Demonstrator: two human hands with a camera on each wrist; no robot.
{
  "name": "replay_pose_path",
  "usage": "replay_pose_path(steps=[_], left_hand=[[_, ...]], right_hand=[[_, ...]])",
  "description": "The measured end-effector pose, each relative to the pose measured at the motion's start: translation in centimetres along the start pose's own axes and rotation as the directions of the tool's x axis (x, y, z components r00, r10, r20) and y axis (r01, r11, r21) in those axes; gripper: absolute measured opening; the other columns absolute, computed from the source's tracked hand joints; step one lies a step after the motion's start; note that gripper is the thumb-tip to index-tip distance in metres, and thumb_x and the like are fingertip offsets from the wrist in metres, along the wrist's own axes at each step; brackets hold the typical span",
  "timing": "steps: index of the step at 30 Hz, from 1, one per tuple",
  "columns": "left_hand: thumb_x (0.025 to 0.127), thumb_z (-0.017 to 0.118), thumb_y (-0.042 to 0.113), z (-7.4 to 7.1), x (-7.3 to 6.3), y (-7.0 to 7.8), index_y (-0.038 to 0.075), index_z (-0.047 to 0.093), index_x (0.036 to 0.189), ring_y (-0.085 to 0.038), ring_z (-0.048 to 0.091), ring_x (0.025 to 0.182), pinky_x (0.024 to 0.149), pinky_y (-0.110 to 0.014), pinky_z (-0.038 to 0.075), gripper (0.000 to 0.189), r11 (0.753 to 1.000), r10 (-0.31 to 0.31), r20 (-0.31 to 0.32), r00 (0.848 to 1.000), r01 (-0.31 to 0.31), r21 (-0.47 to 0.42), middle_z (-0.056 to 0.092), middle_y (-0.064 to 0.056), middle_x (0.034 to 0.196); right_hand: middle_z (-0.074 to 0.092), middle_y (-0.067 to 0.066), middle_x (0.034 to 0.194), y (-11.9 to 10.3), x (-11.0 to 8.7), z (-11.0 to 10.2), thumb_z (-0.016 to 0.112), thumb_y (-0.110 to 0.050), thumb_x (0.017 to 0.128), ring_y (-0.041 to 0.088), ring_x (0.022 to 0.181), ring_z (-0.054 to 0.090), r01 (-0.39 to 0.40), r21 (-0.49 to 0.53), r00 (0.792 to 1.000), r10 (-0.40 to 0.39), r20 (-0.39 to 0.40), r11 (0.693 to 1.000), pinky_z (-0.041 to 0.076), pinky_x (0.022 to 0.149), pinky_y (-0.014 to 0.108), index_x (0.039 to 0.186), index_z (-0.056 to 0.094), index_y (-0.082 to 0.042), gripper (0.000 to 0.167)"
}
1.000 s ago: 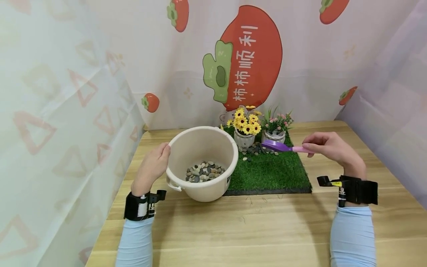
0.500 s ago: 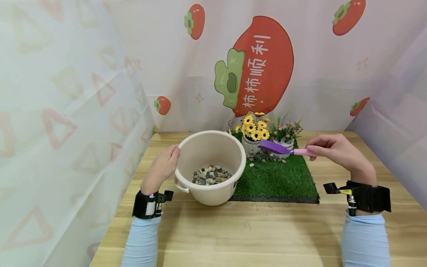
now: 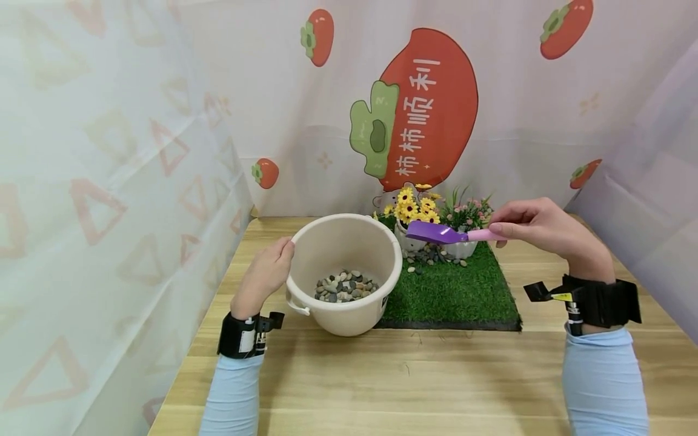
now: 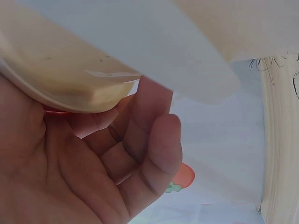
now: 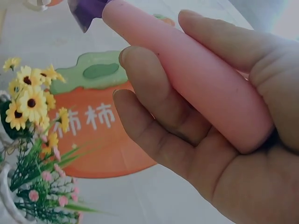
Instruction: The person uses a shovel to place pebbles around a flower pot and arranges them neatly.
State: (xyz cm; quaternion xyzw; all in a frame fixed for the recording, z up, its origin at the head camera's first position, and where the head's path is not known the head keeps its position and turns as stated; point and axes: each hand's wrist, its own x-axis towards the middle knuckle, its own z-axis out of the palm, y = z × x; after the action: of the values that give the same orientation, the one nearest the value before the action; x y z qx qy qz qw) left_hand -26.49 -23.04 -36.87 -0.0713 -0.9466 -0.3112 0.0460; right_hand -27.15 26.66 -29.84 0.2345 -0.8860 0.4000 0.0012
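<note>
At the left, a beige bucket [image 3: 339, 320] stands tilted a little toward the camera, with grey, tan and white pebbles [image 3: 346, 286] across its bottom. My left hand [image 3: 263, 275] grips its left rim; the left wrist view shows curled fingers [image 4: 161, 144] beside the bucket wall. My right hand [image 3: 545, 233] holds a small trowel by its pink handle [image 5: 187, 74], fingers and thumb around it. The trowel's purple blade [image 3: 433, 232] points left, raised in front of the flowerpots and just right of the bucket. Its scoop contents are hidden from these views.
An artificial turf mat [image 3: 452, 297] lies right of the bucket. On its back part stand a pot of yellow flowers [image 3: 411, 209] and a pot of pink flowers [image 3: 466, 212], with loose pebbles [image 3: 431, 254] in front. A printed curtain [image 3: 305, 133] closes off the back.
The head view has swung, shifting the scene rightward. My right hand has lifted the trowel from near the loose pebbles and moved it left toward the bucket. My left hand keeps its hold on the rim.
</note>
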Motion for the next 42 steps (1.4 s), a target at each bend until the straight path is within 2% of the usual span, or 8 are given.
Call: replay_pose_path(steps=[4,8,15,22,26,37,42], left_hand=[[0.107,0.026,0.037,0.1,0.1,-0.1,0.01,0.052,0.136,-0.034,0.065,0.107,0.091,-0.052,0.051,0.047,1.0,0.014,0.005,1.0,-0.014,-0.001,0.067,-0.016,0.118],[0.107,0.025,0.037,0.1,0.1,-0.3,0.011,0.05,0.139,-0.033,0.063,0.11,0.094,-0.052,0.049,0.048,1.0,0.002,0.009,1.0,-0.002,-0.007,0.066,-0.016,0.122],[0.107,0.026,0.037,0.2,0.0,-0.2,0.011,0.052,0.137,-0.033,0.065,0.107,0.091,-0.051,0.051,0.047,1.0,0.001,0.007,1.0,-0.001,-0.013,0.067,-0.016,0.12],[0.107,0.027,0.037,0.2,0.0,-0.1,0.011,0.053,0.135,-0.031,0.065,0.106,0.09,-0.05,0.051,0.046,1.0,0.005,0.0,1.0,-0.005,-0.015,0.068,-0.014,0.118],[0.107,0.027,0.038,0.1,0.0,-0.2,0.012,0.054,0.135,-0.031,0.066,0.105,0.09,-0.05,0.051,0.047,1.0,0.001,-0.002,1.0,-0.001,-0.019,0.068,-0.014,0.117],[0.107,0.027,0.038,0.1,-0.2,-0.1,0.011,0.052,0.136,-0.032,0.065,0.107,0.091,-0.051,0.051,0.048,1.0,-0.002,0.004,1.0,0.002,-0.015,0.067,-0.015,0.119],[0.107,0.025,0.039,0.0,-0.2,-0.1,0.012,0.053,0.135,-0.032,0.066,0.106,0.089,-0.05,0.051,0.048,1.0,-0.001,0.0,1.0,0.001,-0.01,0.068,-0.015,0.118]], right_hand=[[0.073,0.006,0.08,-0.4,0.4,0.2,0.063,-0.01,0.096,0.016,0.073,0.068,0.063,-0.005,0.998,-0.063,0.007,0.998,0.052,0.068,0.023,0.103,0.072,-0.009,0.012],[0.073,0.009,0.08,-1.0,1.3,0.5,0.062,-0.009,0.096,0.015,0.071,0.068,0.128,0.005,0.992,-0.128,0.022,0.992,0.053,0.069,0.022,0.101,0.072,-0.009,0.012],[0.073,0.005,0.078,-2.0,3.0,1.3,0.066,-0.011,0.094,0.016,0.068,0.068,0.136,0.013,0.989,-0.137,0.051,0.991,0.051,0.065,0.023,0.099,0.073,-0.01,0.009],[0.072,0.0,0.079,-3.0,4.4,1.7,0.064,-0.013,0.095,0.019,0.07,0.066,0.201,-0.005,0.973,-0.199,0.119,0.979,0.05,0.066,0.025,0.099,0.073,-0.015,0.01],[0.071,0.002,0.079,-3.5,5.0,1.8,0.064,-0.013,0.095,0.017,0.068,0.065,0.228,-0.006,0.965,-0.225,0.134,0.974,0.05,0.064,0.026,0.096,0.073,-0.016,0.01],[0.07,0.007,0.08,-4.7,5.4,2.5,0.064,-0.013,0.095,0.014,0.068,0.063,0.23,0.017,0.959,-0.23,0.164,0.973,0.049,0.063,0.026,0.098,0.073,-0.015,0.01],[0.07,0.001,0.081,-5.2,5.8,2.6,0.065,-0.014,0.095,0.013,0.069,0.06,0.264,-0.013,0.95,-0.257,0.178,0.965,0.047,0.063,0.025,0.099,0.073,-0.018,0.01]])
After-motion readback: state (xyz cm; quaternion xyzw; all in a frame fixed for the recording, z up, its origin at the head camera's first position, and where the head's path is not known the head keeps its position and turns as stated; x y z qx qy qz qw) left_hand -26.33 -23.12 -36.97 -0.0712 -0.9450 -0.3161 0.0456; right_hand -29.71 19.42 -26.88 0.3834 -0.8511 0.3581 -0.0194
